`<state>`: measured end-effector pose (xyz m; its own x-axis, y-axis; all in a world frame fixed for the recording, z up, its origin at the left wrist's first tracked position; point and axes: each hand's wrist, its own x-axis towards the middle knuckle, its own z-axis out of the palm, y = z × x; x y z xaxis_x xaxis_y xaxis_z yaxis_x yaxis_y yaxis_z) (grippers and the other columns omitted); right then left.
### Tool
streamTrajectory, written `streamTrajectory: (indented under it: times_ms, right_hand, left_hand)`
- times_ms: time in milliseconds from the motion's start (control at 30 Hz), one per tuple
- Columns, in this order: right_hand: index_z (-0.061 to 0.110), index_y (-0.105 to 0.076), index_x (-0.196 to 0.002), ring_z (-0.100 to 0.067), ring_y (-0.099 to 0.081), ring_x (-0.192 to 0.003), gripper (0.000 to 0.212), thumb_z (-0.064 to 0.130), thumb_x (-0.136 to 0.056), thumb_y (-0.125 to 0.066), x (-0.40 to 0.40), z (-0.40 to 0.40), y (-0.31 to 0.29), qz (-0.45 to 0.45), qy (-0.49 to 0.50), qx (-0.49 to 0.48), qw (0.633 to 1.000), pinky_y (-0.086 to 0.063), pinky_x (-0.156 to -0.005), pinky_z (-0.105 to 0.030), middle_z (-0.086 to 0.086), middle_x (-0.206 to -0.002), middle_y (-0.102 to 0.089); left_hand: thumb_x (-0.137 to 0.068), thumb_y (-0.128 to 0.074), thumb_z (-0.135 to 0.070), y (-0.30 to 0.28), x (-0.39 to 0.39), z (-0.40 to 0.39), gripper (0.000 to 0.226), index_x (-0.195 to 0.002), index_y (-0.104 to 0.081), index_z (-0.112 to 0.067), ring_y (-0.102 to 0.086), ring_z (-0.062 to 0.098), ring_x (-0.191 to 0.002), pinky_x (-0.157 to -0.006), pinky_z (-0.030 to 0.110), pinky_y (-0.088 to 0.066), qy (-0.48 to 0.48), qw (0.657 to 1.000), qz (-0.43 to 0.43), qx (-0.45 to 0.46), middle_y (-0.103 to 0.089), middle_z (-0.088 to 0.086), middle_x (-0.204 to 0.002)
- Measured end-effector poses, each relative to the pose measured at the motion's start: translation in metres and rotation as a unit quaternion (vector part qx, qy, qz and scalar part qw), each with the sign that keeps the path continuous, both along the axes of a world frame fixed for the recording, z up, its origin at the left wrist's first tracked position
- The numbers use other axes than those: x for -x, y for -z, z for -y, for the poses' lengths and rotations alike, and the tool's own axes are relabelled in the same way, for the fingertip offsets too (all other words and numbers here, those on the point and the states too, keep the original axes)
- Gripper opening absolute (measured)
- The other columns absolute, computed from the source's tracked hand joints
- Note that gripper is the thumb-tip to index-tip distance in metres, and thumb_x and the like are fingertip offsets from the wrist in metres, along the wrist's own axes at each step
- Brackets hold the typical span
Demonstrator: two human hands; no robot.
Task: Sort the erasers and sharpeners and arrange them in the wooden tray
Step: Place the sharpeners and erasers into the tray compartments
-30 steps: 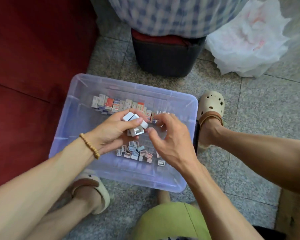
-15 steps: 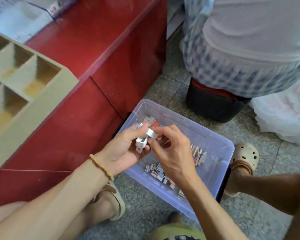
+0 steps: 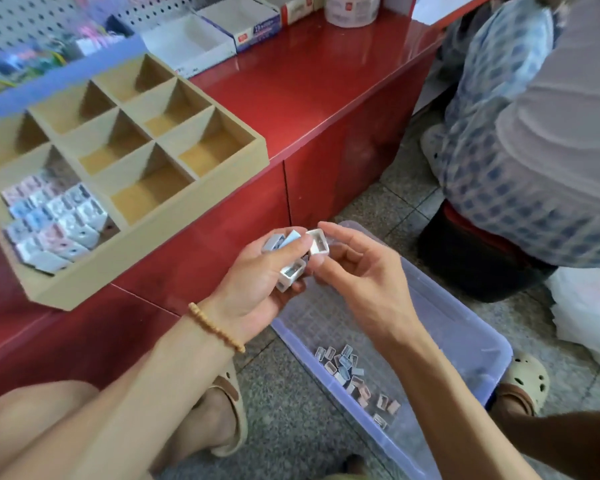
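My left hand (image 3: 253, 282) cradles several small box-shaped sharpeners (image 3: 284, 252), white and pale blue, between thumb and curled fingers. My right hand (image 3: 357, 271) pinches one white sharpener (image 3: 318, 242) at the top of that bunch. Both hands hover above the clear plastic bin (image 3: 465, 327) on the floor, where several loose sharpeners (image 3: 350, 372) lie. The wooden tray (image 3: 125, 188) with its grid of compartments sits on the red counter at the left; its near-left compartment holds several sharpeners (image 3: 52, 223), the other visible ones look bare.
The red counter (image 3: 326, 98) carries open cardboard boxes (image 3: 187, 43) and a tape roll (image 3: 352, 8) at the back. A person in checked trousers sits on a low stool (image 3: 475, 258) at the right. A white plastic bag (image 3: 589, 313) lies on the tiled floor.
The view has swung up and left from the bin to the counter and tray. Both hands have risen with the sharpeners, out of the bin and closer to the counter's edge.
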<state>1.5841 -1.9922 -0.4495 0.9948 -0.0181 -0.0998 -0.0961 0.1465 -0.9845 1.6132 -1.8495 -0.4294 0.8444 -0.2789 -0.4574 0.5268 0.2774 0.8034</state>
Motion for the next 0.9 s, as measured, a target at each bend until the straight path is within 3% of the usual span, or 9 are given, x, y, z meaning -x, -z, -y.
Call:
streamTrajectory:
  times_ms: [167, 267, 400, 500, 633, 733, 900]
  right_hand:
    - [0.008, -0.067, -0.114, -0.014, -0.068, -0.076, 0.031, -0.004, -0.086, -0.071, -0.013, -0.028, -0.022, 0.016, -0.077, -0.031, 0.996, -0.051, -0.069, -0.019, -0.006, -0.084, -0.073]
    - [0.005, -0.067, -0.113, -0.017, -0.068, -0.077, 0.031, 0.001, -0.083, -0.074, -0.021, -0.047, -0.034, 0.018, -0.118, -0.049, 0.992, -0.052, -0.069, -0.022, -0.012, -0.086, -0.072]
    - [0.006, -0.065, -0.099, -0.019, -0.07, -0.077, 0.027, 0.003, -0.077, -0.079, -0.039, -0.074, -0.058, 0.034, -0.139, -0.031, 0.989, -0.055, -0.075, -0.029, -0.006, -0.084, -0.073]
    - [0.008, -0.06, -0.096, -0.023, -0.072, -0.085, 0.032, -0.001, -0.074, -0.082, -0.064, -0.096, -0.076, 0.057, -0.143, 0.001, 0.988, -0.056, -0.081, -0.034, -0.01, -0.094, -0.075]
    - [0.006, -0.06, -0.095, -0.015, -0.064, -0.075, 0.029, -0.007, -0.077, -0.078, -0.098, -0.138, -0.097, 0.114, -0.201, 0.103, 0.967, -0.053, -0.072, -0.032, -0.015, -0.085, -0.071]
    - [0.013, -0.067, -0.097, -0.007, -0.061, -0.066, 0.023, 0.006, -0.08, -0.079, -0.122, -0.17, -0.104, 0.162, -0.223, 0.204, 0.939, -0.05, -0.063, -0.021, 0.001, -0.077, -0.067]
    - [0.019, -0.073, -0.102, -0.008, -0.061, -0.069, 0.02, 0.022, -0.082, -0.073, -0.155, -0.214, -0.101, 0.256, -0.228, 0.372, 0.862, -0.048, -0.067, -0.025, 0.005, -0.08, -0.07]
  left_hand:
    - [-0.079, -0.065, -0.022, -0.02, 0.005, -0.036, 0.019, -0.097, -0.061, -0.014, -0.056, 0.008, -0.063, -0.046, 0.016, -0.036, -0.024, 0.998, 0.042, 0.031, -0.062, 0.003, -0.078]
    - [-0.082, -0.063, -0.02, -0.033, 0.007, -0.058, 0.013, -0.093, -0.06, -0.015, -0.055, 0.008, -0.062, -0.045, 0.016, -0.037, -0.038, 0.997, 0.059, 0.037, -0.063, 0.0, -0.075]
    - [-0.081, -0.064, -0.026, -0.047, 0.007, -0.086, 0.033, -0.109, -0.061, -0.009, -0.054, 0.009, -0.061, -0.044, 0.017, -0.037, -0.096, 0.993, 0.06, 0.024, -0.062, 0.0, -0.078]
    - [-0.079, -0.065, -0.033, -0.057, 0.007, -0.11, 0.028, -0.097, -0.064, -0.012, -0.054, 0.01, -0.058, -0.04, 0.016, -0.036, -0.163, 0.985, 0.038, 0.047, -0.062, 0.0, -0.079]
    - [-0.081, -0.062, -0.037, -0.076, 0.002, -0.152, 0.026, -0.096, -0.059, -0.016, -0.051, 0.009, -0.054, -0.036, 0.014, -0.031, -0.263, 0.959, 0.054, 0.084, -0.061, -0.002, -0.075]
    - [-0.091, -0.056, -0.037, -0.088, -0.007, -0.189, 0.021, -0.091, -0.058, -0.016, -0.05, 0.009, -0.052, -0.034, 0.012, -0.028, -0.33, 0.937, 0.076, 0.088, -0.059, -0.003, -0.07]
    - [-0.101, -0.045, -0.038, -0.085, -0.026, -0.245, 0.029, -0.086, -0.056, -0.015, -0.048, 0.007, -0.047, -0.032, 0.012, -0.026, -0.424, 0.895, 0.079, 0.117, -0.056, -0.003, -0.069]
